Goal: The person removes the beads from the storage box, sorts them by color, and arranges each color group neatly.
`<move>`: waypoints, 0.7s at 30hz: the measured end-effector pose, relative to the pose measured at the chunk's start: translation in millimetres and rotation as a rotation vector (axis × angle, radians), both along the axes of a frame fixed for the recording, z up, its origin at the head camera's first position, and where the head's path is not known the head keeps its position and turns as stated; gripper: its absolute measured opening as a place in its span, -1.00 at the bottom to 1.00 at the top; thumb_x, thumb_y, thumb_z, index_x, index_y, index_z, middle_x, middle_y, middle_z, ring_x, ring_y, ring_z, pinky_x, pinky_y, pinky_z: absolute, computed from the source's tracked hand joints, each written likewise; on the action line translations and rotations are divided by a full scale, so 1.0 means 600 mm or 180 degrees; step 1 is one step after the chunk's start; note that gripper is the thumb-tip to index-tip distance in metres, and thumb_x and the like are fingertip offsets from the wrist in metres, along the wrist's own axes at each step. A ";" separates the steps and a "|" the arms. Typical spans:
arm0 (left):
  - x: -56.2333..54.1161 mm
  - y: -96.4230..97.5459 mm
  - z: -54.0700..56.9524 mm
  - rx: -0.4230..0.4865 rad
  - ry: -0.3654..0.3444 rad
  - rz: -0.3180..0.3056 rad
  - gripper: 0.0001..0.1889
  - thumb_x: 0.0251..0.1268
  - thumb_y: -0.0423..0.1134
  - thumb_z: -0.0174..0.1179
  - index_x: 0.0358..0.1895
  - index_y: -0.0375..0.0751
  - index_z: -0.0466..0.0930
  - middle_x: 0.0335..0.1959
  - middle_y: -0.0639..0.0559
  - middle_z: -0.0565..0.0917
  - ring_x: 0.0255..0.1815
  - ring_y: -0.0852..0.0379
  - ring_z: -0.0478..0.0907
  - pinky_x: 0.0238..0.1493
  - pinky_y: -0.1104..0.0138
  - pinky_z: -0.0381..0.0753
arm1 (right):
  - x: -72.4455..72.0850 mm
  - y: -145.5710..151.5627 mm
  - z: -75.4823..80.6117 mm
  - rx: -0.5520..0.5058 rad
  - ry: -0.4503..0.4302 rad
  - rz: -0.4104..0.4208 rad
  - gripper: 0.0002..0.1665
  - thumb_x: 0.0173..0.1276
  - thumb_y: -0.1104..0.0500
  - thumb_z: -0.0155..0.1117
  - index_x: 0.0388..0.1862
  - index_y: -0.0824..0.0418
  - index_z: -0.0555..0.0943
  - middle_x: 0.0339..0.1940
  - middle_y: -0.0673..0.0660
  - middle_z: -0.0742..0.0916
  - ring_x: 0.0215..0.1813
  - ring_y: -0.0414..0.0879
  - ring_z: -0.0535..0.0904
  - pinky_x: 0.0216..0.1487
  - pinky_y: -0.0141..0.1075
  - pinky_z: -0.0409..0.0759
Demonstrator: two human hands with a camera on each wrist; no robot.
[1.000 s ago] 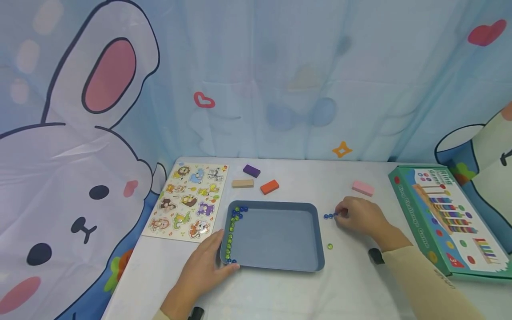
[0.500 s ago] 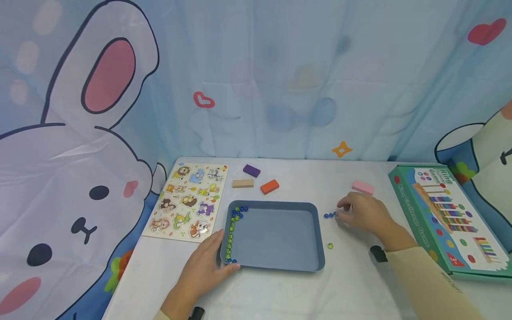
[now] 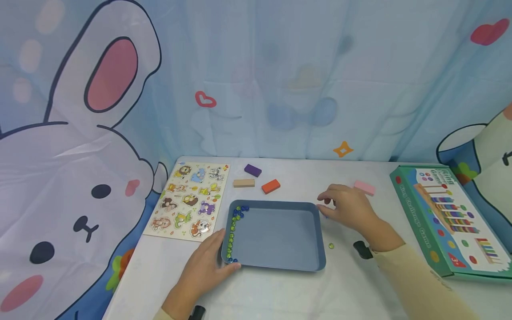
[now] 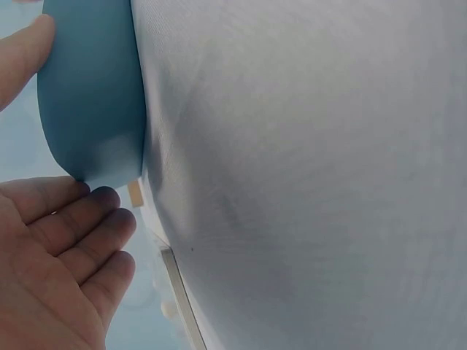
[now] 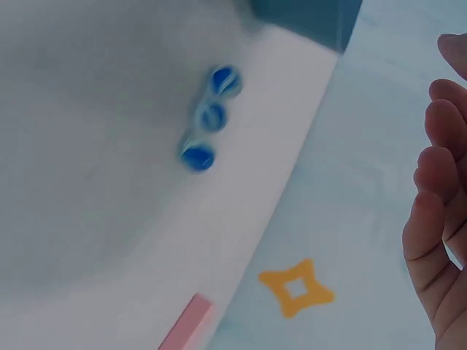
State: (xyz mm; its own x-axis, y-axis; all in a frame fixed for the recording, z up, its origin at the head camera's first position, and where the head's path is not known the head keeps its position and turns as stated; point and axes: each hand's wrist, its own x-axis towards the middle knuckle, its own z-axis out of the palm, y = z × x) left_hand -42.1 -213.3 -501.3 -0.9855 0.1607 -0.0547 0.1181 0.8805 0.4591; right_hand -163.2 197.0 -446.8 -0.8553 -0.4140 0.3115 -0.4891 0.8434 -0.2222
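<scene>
My left hand (image 3: 204, 266) rests at the near left corner of the blue-grey tray (image 3: 280, 266), thumb on the front rim and fingers along the left side; the left wrist view shows fingertips touching the tray wall (image 4: 95, 95). Green marbles (image 3: 231, 235) line the tray's left side, with blue marbles (image 3: 241, 212) at both ends. Just beyond the tray's right rim hovers my right hand (image 3: 350, 206), thumb and fingers apart, nothing seen between them. Below it, three blue marbles (image 5: 211, 117) lie in a row on the table, mostly hidden by the hand in the head view.
A green marble (image 3: 331, 246) lies right of the tray. Behind are purple (image 3: 253, 170), beige (image 3: 244, 183) and orange (image 3: 271, 186) blocks, and a pink block (image 3: 364, 187) beyond the right hand. An animal puzzle board (image 3: 188, 200) lies left, a green game box (image 3: 452, 222) right.
My right hand has let go of a blue marble in the row, opened its fingers, and moved left toward the tray's right rim. The left hand has stayed at the tray corner.
</scene>
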 end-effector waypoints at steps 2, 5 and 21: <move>0.000 0.000 0.000 -0.0008 0.0005 -0.0007 0.21 0.03 0.49 0.41 0.67 -0.08 0.16 0.65 -0.05 0.33 0.64 -0.11 0.30 0.64 -0.07 0.33 | 0.000 -0.016 0.003 -0.0015 0.0026 0.0060 -0.76 0.16 0.03 0.64 -0.21 0.05 0.84 -0.40 -0.06 0.73 -0.42 -0.25 0.49 -0.52 -0.46 0.41; 0.001 0.001 0.002 0.0000 0.0011 -0.0019 0.20 0.03 0.47 0.42 0.67 -0.09 0.17 0.64 -0.05 0.33 0.64 -0.11 0.30 0.64 -0.06 0.33 | -0.002 -0.040 0.008 -0.0050 0.0074 0.0178 -0.76 0.15 0.01 0.66 -0.22 0.02 0.84 -0.40 -0.09 0.72 -0.39 -0.26 0.52 -0.50 -0.45 0.46; 0.001 0.002 0.011 0.0040 0.0009 -0.0056 0.22 0.02 0.54 0.36 0.66 -0.12 0.18 0.64 -0.07 0.34 0.64 -0.12 0.30 0.64 -0.07 0.34 | 0.007 -0.224 0.010 0.0121 -0.0237 0.1373 -0.78 0.27 -0.02 0.58 -0.15 0.00 0.85 -0.32 -0.12 0.73 -0.29 -0.29 0.59 -0.35 -0.49 0.60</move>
